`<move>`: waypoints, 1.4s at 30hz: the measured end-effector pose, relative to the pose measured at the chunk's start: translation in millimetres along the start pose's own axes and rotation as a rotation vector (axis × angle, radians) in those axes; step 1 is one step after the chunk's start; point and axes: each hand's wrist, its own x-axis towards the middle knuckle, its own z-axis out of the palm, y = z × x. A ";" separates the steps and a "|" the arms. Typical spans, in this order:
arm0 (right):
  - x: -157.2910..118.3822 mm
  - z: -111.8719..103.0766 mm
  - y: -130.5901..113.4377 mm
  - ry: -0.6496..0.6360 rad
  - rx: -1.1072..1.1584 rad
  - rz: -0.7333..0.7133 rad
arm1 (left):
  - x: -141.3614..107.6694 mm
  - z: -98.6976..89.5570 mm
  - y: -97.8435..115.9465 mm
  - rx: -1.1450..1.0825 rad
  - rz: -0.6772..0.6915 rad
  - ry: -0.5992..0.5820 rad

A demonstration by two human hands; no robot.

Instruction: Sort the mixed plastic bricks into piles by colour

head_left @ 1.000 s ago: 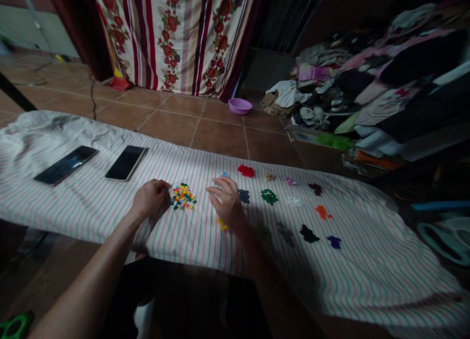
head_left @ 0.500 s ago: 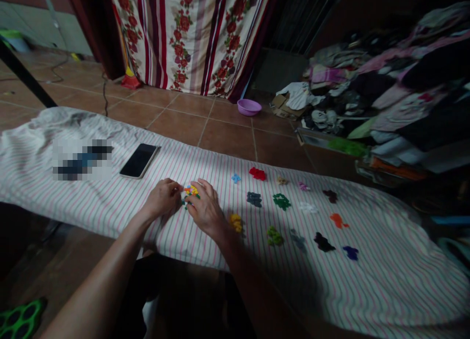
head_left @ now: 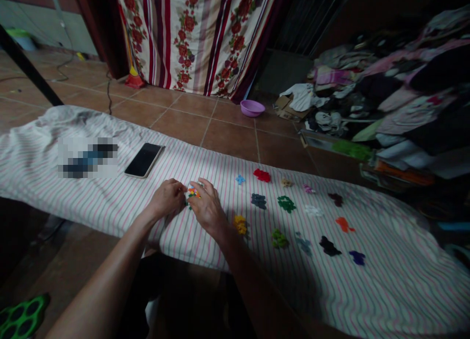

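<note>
A small heap of mixed-colour pieces (head_left: 193,192), orange, yellow, white and green among them, lies on the striped cloth (head_left: 205,158) between my two hands. My left hand (head_left: 168,199) rests at the heap's left side with its fingers curled together; anything in them is too small to make out. Over the heap's right side reaches my right hand (head_left: 210,209), fingers apart, covering part of it. Just right of that wrist sits a yellow pile (head_left: 240,225). Beyond it are grey pieces (head_left: 259,200), light blue pieces (head_left: 240,179) and red pieces (head_left: 262,175).
More sorted piles spread rightward: dark green (head_left: 286,204), lime green (head_left: 279,238), black (head_left: 329,246), orange (head_left: 344,224) and dark blue (head_left: 357,258). A phone (head_left: 144,160) lies left of my hands. On the tiled floor stands a purple basin (head_left: 252,108), near heaped clothes (head_left: 389,84).
The whole view has shifted slightly, so everything appears a little further right. Both hands stay at the mixed heap, with only small finger movements.
</note>
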 end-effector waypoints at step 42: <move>5.6 4.3 1.1 -0.055 0.014 0.011 | 3.9 1.5 0.4 0.047 -0.025 0.010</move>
